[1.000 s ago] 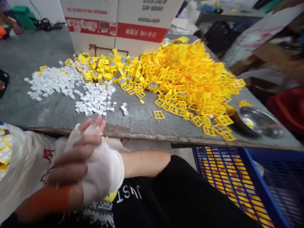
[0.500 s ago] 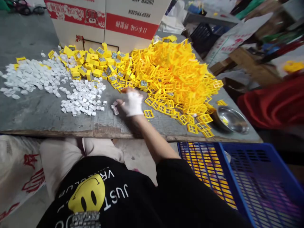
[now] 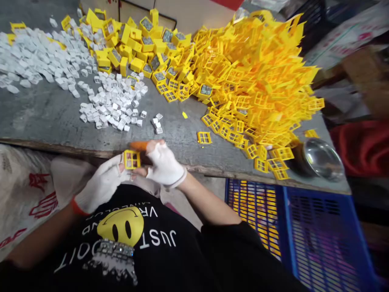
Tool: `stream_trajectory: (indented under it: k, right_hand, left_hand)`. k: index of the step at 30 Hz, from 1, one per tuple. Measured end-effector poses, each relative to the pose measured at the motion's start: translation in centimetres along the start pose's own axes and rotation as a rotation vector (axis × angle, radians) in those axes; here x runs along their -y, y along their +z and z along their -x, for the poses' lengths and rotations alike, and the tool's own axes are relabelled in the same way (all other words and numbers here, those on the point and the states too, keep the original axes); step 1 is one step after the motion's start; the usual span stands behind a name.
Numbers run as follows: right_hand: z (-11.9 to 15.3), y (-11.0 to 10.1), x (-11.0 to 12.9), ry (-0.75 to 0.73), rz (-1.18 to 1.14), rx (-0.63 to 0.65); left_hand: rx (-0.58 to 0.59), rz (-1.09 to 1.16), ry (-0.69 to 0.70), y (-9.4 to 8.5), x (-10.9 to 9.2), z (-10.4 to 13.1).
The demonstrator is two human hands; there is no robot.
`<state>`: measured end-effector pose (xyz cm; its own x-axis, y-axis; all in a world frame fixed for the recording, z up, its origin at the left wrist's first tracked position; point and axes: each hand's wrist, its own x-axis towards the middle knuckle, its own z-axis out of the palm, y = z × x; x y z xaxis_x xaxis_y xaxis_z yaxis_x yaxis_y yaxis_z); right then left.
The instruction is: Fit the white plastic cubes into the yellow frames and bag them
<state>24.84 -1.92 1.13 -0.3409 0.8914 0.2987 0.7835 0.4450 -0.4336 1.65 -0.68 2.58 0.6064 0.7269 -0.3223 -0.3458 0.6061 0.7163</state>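
Both gloved hands meet at the table (image 3: 54, 121) edge. My left hand (image 3: 101, 184) and right hand (image 3: 164, 164) pinch one yellow frame (image 3: 132, 159) between them, above my lap. Step in hand, as I judge it: fitting. Next move requires a white insert (image 3: 156, 123) from the nearby pile, seated squarely.

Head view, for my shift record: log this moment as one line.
left hand: holds yellow plastic grid frame | right hand: on frame too | spot: grey table edge | nearby: small white plastic cubes
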Motion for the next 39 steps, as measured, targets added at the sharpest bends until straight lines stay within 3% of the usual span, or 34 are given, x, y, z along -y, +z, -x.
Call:
stream_trajectory:
  k: [3, 5, 9, 12, 15, 19, 21, 26, 30, 36, 39]
  right_hand:
    - [1.8, 0.9, 1.1, -0.044, -0.037, -0.008]
    - [1.9, 0.2, -1.1, 0.056, -0.019, -0.026]
    - [0.1, -1.4, -7.2, 0.451, 0.236, -0.025]
    - [-0.8, -1.1, -8.8, 0.507, 0.334, 0.059]
    - [-0.1, -0.5, -7.2, 0.382, 0.296, -0.023]
    - [1.6, -0.2, -2.2, 0.003, 0.069, -0.241]
    - [1.9, 0.2, 0.1, -0.106, -0.04, -0.332]
    - [1.3, 2.2, 3.0, -0.023, -0.206, -0.473]
    - [1.4, 3.1, 2.9, 0.001, -0.33, -0.489]
    - [1.9, 2.6, 2.6, 0.032, -0.3, -0.362]
    - [2.1, 1.9, 1.7, -0.049, -0.324, -0.248]
  left_hand:
    - [-0.035, 0.084, -0.057, 0.3, 1.8, -0.9]
    - [-0.077, 0.103, -0.069, 0.1, 1.7, -0.7]
    - [-0.162, 0.142, -0.057, -0.6, 0.6, -0.7]
    - [-0.207, 0.17, -0.118, -0.4, 0.2, -1.1]
    - [-0.216, 0.182, -0.134, 0.0, 0.1, -1.5]
    - [-0.14, 0.176, -0.074, 0.3, 0.4, -1.6]
    - [-0.115, 0.151, -0.036, 0.3, 0.8, -1.6]
    - [-0.089, 0.126, 0.082, 0.5, 1.5, -1.3]
    - [-0.078, 0.127, 0.131, 0.5, 1.8, -1.1]
    - [-0.092, -0.097, 0.331, -0.7, 3.3, -1.8]
    - [-0.143, -0.172, 0.352, -1.0, 3.5, -1.9]
